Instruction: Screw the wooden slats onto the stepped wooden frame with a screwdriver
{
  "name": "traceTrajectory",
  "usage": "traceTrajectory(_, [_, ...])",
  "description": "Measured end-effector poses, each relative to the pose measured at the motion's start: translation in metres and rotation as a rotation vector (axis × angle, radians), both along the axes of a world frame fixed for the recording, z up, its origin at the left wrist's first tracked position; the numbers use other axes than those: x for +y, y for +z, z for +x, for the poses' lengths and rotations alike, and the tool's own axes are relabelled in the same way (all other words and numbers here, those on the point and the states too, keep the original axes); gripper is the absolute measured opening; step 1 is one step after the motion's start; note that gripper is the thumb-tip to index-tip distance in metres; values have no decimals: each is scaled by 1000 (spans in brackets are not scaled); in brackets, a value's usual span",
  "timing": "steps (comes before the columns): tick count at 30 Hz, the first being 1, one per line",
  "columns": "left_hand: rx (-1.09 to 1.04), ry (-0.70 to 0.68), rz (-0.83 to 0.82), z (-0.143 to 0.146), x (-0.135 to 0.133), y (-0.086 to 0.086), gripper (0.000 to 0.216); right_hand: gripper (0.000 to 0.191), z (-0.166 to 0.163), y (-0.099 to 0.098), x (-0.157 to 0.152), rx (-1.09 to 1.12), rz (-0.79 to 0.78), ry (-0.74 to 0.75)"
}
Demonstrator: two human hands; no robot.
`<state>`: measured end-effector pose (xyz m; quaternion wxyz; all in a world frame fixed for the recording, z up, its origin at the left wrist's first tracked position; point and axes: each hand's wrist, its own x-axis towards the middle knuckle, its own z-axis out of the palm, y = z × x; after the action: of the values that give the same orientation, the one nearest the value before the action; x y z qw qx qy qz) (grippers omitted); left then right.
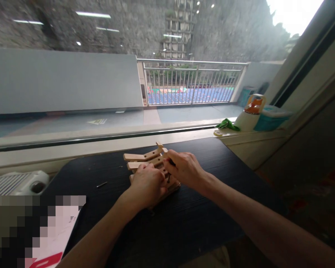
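Slats (156, 160) lie just below the centre of the frame, long axes running across and rising slightly rightward, with the left hand (148, 184) curled firmly over their near side and the right hand (185, 165) closed at their right end around a dark thing (171, 162), indistinct.

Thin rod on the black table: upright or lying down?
Lying down: the rod shows lengthwise against the tabletop, apart from the wooden slats.
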<state>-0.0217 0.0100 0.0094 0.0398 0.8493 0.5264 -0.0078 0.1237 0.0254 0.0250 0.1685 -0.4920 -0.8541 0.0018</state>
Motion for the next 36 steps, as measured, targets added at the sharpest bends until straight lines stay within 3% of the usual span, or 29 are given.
traceTrajectory(2, [4, -6, 12, 0, -2, 2, 19, 23, 2, 13, 0, -54, -32, 54])
traceTrajectory(7, [-46, -5, 43, -2, -4, 1, 19, 16, 3, 66, -7, -402, -162, 406])
traceTrajectory(9, [-36, 16, 30, -2, -4, 2, 20, 14, 1, 78, -8, -567, -188, 454])
traceTrajectory(12, [-36, 61, 43, -2, -3, 3, 25, 20, -6, 79, -6, -696, -160, 527])
traceTrajectory(16, [-54, 30, 15, -4, -1, 1, 28, 20, -14, 69, 2, -662, -136, 604])
traceTrajectory(24, [-6, -14, -71, -3, -1, 7, 22, 19, -7, 58, 13, -736, -227, 390])
traceTrajectory(30, [7, 8, -52, -2, -3, 9, 22, 14, 0, 71, 5, -695, -232, 356])
traceTrajectory(36, [16, -27, -17, -2, -2, 8, 24, 18, -8, 78, 2, -652, -206, 507])
